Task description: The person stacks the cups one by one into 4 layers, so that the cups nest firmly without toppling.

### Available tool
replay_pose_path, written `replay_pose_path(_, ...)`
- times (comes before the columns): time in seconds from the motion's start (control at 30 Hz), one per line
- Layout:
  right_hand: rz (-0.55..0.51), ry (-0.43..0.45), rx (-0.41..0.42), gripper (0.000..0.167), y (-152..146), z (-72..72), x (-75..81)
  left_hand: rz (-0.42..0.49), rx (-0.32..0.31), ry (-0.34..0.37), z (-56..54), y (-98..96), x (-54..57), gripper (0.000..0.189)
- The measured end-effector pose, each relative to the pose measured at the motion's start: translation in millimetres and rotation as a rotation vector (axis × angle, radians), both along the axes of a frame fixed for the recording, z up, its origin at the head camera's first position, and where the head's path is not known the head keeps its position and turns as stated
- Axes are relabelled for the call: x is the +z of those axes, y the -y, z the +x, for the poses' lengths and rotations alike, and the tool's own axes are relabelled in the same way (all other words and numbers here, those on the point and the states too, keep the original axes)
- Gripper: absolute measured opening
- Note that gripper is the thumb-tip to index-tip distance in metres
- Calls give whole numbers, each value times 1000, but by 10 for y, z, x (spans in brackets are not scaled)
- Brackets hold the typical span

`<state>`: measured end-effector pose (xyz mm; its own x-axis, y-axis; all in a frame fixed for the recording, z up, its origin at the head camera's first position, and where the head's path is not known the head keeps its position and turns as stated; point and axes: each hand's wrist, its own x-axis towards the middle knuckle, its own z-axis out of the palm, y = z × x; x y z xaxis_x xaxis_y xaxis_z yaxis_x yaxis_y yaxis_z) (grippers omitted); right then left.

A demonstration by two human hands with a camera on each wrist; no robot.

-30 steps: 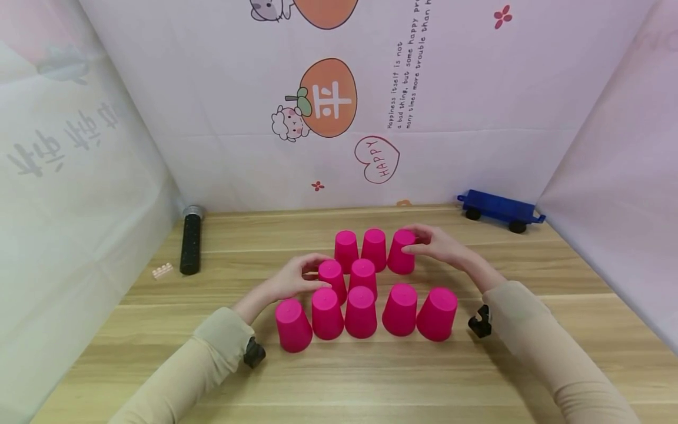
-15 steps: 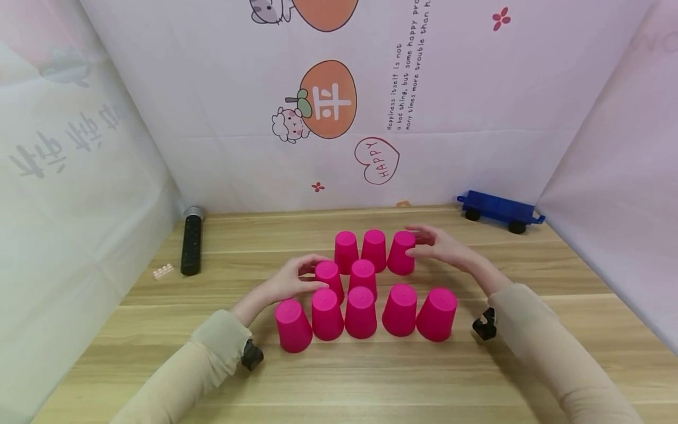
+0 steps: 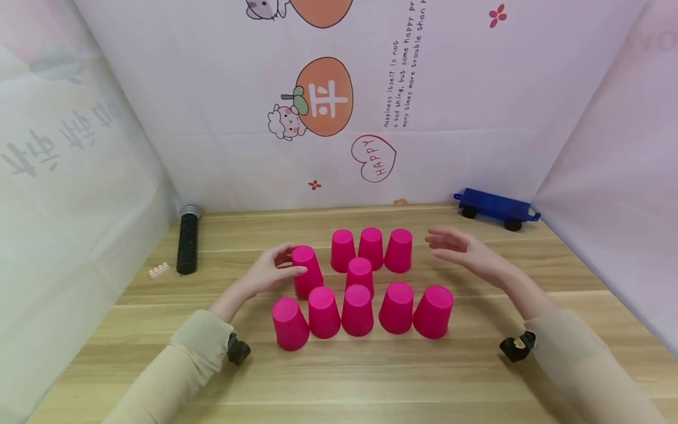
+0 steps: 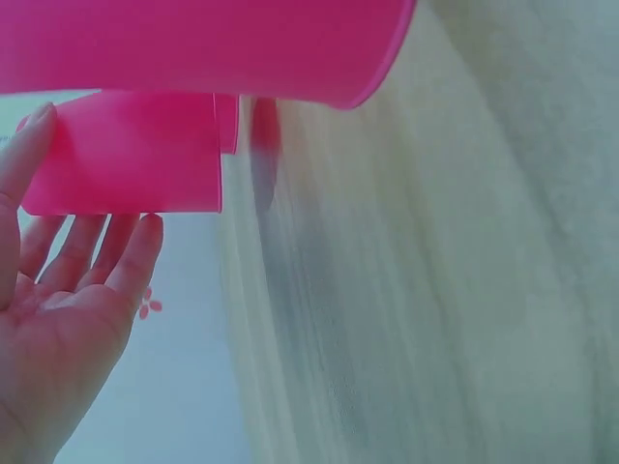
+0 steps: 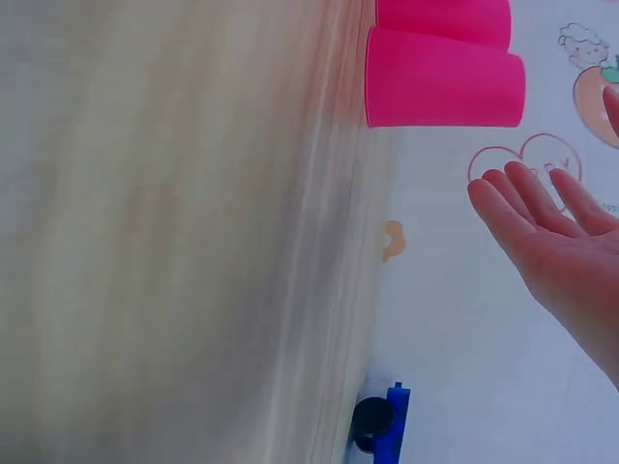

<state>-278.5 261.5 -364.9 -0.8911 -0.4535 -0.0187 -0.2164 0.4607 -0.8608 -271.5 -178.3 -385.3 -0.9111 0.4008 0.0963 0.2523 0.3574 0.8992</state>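
My left hand (image 3: 271, 272) holds an upside-down pink plastic cup (image 3: 307, 274), thumb on its near side and fingers behind it. The left wrist view shows the thumb (image 4: 29, 145) against that cup (image 4: 135, 155), with fingertips along its other side. A nearer pink cup (image 4: 213, 43) fills the top of that view. My right hand (image 3: 458, 250) hangs to the right of the back row, fingers loosely spread and apart from the rightmost back cup (image 3: 398, 252). The right wrist view shows this palm (image 5: 556, 237) holding nothing.
Two more back-row cups (image 3: 343, 252) stand upside down behind a lone middle cup (image 3: 360, 277). Several upside-down cups form the front row (image 3: 357, 312). A black microphone (image 3: 188, 241) and pink toy brick (image 3: 159, 271) lie left; a blue toy wagon (image 3: 495, 207) stands back right.
My left hand has moved a cup leftward, away from the lone middle cup. My right hand has let go of the rightmost back cup and drawn off to the right.
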Motion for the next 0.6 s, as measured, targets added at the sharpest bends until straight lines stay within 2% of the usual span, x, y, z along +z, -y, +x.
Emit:
replay_pose_path(0.2, -31, 58, 16, 52, -58, 226, -5, 27, 69, 15, -74, 35, -37, 55)
replay_pose_path(0.3, 1, 66, 38, 50, -65, 338, 16, 15, 97, 12, -107, 33, -52, 55)
replay_pose_path(0.43, 27, 68, 100, 48, -95, 478, 44, -6, 110, 10, -159, 6, -67, 57)
replay_pose_path(0.6, -1, 98, 165, 56, -107, 612, 42, -9, 133, 1, -233, -44, -96, 57)
